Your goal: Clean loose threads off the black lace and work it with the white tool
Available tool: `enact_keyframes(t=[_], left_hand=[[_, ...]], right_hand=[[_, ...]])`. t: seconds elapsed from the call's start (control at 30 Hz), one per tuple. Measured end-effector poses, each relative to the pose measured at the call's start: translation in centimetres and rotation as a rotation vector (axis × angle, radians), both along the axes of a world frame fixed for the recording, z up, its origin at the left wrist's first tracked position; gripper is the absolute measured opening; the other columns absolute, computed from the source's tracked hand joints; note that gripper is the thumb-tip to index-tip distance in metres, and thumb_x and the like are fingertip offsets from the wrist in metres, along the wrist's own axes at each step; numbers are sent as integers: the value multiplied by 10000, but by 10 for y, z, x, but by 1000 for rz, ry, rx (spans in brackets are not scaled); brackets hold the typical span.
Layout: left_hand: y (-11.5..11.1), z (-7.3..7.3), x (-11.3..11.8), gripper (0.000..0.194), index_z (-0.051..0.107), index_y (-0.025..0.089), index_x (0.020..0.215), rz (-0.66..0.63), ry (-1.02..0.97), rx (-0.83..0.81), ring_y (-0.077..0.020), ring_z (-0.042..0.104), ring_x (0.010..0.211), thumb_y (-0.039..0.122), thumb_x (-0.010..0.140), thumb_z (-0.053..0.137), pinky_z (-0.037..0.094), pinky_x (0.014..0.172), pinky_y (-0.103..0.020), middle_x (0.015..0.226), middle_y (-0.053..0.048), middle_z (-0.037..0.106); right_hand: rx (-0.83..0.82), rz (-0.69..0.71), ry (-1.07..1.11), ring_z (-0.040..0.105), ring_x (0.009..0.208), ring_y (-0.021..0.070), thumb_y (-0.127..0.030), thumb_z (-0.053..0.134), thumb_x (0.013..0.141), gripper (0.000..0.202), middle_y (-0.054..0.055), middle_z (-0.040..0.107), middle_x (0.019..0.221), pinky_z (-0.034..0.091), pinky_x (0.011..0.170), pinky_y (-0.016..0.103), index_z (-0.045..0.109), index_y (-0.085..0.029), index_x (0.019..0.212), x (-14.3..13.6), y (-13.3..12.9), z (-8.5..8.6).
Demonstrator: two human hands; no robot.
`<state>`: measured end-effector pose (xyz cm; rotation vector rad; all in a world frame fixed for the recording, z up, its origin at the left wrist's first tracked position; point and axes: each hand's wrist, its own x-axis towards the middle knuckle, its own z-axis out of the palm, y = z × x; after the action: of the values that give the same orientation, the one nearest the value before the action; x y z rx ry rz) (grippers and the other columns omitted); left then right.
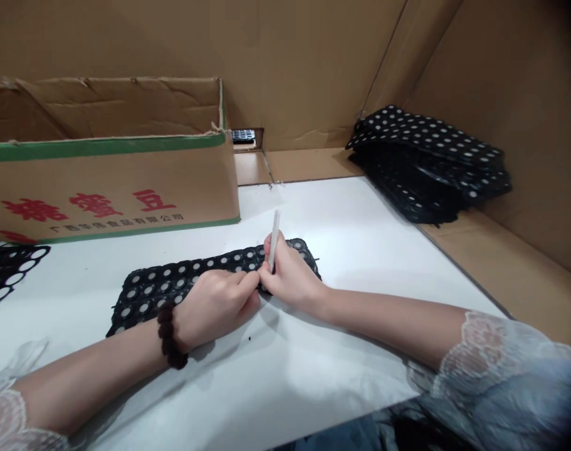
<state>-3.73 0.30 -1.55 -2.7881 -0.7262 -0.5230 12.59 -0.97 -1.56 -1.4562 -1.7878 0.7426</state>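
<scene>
A black rubber sheet with rows of round pale-centred buttons lies flat on the white table. My left hand, with a dark bead bracelet at the wrist, presses down on the sheet's near edge, fingers curled. My right hand rests on the sheet's right end and grips a thin white stick-like tool held upright like a pen, its tip down at the sheet's edge between both hands.
An open cardboard box with green tape and red print stands at the back left. A stack of similar black sheets lies at the back right. Another black sheet with open holes pokes in at the left edge. Cardboard walls surround the table.
</scene>
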Motion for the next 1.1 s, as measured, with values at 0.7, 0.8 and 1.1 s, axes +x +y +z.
enact_keyframes(t=[0.7,0.8,1.1], left_hand=[[-3,11,0,152,452,170,660,100,289,117,-180,481,587,155,808,423,382,513,-293,645,-31,484],[-1,17,-3,135,454,169,670,46,325,57,-173,485,592,147,801,431,389,520,-287,662,-32,495],[-3,17,5,68,446,172,675,138,224,76,-195,507,627,136,716,486,413,516,-304,662,-24,510]], right_hand=[[4,-186,220,408,479,97,-230,411,743,144,-75,369,575,344,509,238,298,-225,831,3,12,-8],[10,-179,204,411,476,99,-233,409,739,135,-75,369,568,345,520,245,303,-223,822,3,10,-7],[25,-206,176,405,498,103,-249,409,727,120,-58,387,584,337,503,240,316,-216,796,1,9,-3]])
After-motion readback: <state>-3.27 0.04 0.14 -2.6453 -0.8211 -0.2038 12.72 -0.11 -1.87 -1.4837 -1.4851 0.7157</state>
